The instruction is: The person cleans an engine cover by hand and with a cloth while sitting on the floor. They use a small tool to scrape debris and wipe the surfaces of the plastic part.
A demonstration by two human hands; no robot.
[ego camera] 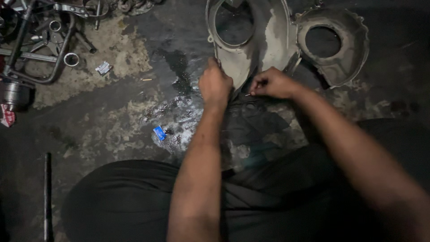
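Observation:
A large grey metal cover (268,40) with two round openings lies on the dark oily floor in front of me. My left hand (215,84) grips its near pointed edge. My right hand (272,83) is pinched shut on a small thin stick-like item (249,94), held right beside the cover's lower edge. What the thin item is cannot be told. My knees in dark trousers fill the bottom of the view.
A pile of metal parts, tubes and rings (49,40) lies at the upper left. A blue scrap (159,132) and a white wrapper (103,68) lie on the wet floor. A dark rod (47,192) lies at the lower left.

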